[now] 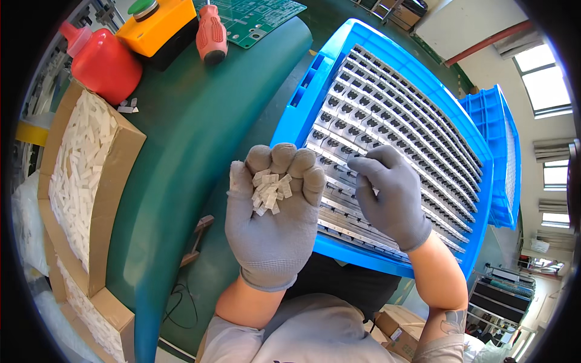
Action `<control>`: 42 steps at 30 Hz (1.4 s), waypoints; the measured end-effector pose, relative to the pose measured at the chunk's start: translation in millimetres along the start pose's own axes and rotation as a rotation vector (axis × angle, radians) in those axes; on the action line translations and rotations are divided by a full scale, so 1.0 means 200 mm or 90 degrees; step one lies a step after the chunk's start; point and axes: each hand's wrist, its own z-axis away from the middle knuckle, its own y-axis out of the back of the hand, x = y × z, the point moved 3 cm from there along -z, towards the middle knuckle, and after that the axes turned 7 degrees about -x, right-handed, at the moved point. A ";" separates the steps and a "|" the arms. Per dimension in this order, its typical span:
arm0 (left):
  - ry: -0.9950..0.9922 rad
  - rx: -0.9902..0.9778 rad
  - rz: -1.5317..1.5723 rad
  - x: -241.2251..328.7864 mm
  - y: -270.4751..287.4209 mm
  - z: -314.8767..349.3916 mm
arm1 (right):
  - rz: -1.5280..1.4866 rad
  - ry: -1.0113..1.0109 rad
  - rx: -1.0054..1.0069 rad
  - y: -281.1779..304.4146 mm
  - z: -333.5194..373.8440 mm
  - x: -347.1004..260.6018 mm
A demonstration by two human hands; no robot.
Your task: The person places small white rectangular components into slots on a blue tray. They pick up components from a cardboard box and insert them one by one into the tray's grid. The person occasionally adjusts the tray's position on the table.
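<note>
My left hand (272, 212), in a grey glove, is turned palm up with its fingers curled. It cradles a small heap of flat white plastic pieces (272, 192). Over the blue crate (396, 263) my gloved right hand (390, 199) is closed, thumb and index finger pinched near the metal rows. Whatever those fingertips hold is too small or hidden to make out. Inside the crate lie many rows of silvery metal parts (378, 112) with black inserts. The right hand covers some of the nearer rows.
On the green-topped table (175, 157) at left stand a cardboard box (121, 163) of white pieces, a red bottle (108, 66), a yellow button box (160, 27), a screwdriver (212, 36) and green circuit boards (254, 21). Another blue crate (499, 151) stands beyond.
</note>
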 end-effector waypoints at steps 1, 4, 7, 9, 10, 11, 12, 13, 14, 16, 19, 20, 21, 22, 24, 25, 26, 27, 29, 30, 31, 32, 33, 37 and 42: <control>0.002 0.015 -0.007 0.00 0.00 0.00 | 0.009 0.008 -0.017 0.00 0.00 0.00; 0.008 0.029 -0.024 -0.01 -0.02 0.00 | 0.039 0.029 -0.070 0.00 -0.02 -0.02; 0.012 -0.012 -0.007 0.00 0.00 -0.01 | 0.042 0.045 -0.069 0.01 -0.02 -0.03; 0.018 -0.041 0.026 -0.01 0.00 -0.02 | -0.006 0.058 0.019 0.04 -0.02 -0.02; 0.016 0.015 0.005 -0.03 -0.02 -0.01 | -0.045 0.044 0.030 0.06 -0.02 -0.04; 0.011 0.071 -0.018 -0.04 -0.06 -0.01 | -0.088 0.033 0.040 0.09 -0.01 -0.08; 0.009 0.126 -0.036 -0.07 -0.08 -0.01 | -0.126 0.018 0.050 0.13 0.00 -0.13; 0.015 0.078 -0.024 -0.08 -0.05 -0.01 | -0.134 0.050 0.046 0.15 0.00 -0.18; 0.022 0.062 -0.044 -0.10 -0.03 0.00 | -0.163 0.069 0.029 0.17 -0.01 -0.23; 0.036 0.031 -0.084 -0.12 -0.03 0.01 | -0.151 0.104 -0.001 0.17 -0.01 -0.29; 0.050 0.067 -0.088 -0.17 -0.06 0.04 | -0.123 0.057 -0.024 0.17 -0.02 -0.34; 0.057 0.089 -0.088 -0.18 -0.06 0.05 | -0.114 0.052 -0.030 0.17 -0.02 -0.34; 0.056 0.075 -0.092 -0.19 -0.06 0.05 | -0.105 0.047 -0.035 0.16 -0.01 -0.33; 0.054 0.061 -0.095 -0.19 -0.04 0.06 | -0.096 0.043 -0.042 0.16 -0.01 -0.32; 0.052 0.051 -0.082 -0.20 -0.02 0.07 | -0.068 0.053 -0.046 0.15 0.01 -0.31; 0.051 0.055 -0.065 -0.20 0.00 0.07 | -0.054 0.058 -0.048 0.15 0.01 -0.31; 0.051 0.055 -0.056 -0.20 0.00 0.07 | -0.052 0.056 -0.046 0.15 0.02 -0.30; 0.050 0.057 -0.047 -0.21 0.00 0.06 | -0.050 0.055 -0.044 0.15 0.02 -0.29; 0.046 0.056 -0.046 -0.21 -0.01 0.06 | -0.063 0.053 -0.040 0.16 0.03 -0.29; 0.048 0.055 -0.035 -0.22 -0.01 0.06 | -0.078 0.052 -0.039 0.17 0.03 -0.29; 0.051 0.055 -0.024 -0.22 0.00 0.07 | -0.092 0.051 -0.038 0.17 0.03 -0.29; 0.053 0.059 -0.024 -0.23 0.00 0.07 | -0.082 0.052 -0.035 0.18 0.03 -0.29; 0.055 0.062 -0.025 -0.23 0.00 0.08 | -0.071 0.053 -0.033 0.18 0.03 -0.30; 0.062 0.087 -0.072 -0.25 -0.02 0.08 | -0.031 0.066 -0.050 0.19 0.02 -0.29; 0.053 0.100 -0.033 -0.25 -0.02 0.08 | -0.118 0.063 -0.033 0.21 0.06 -0.27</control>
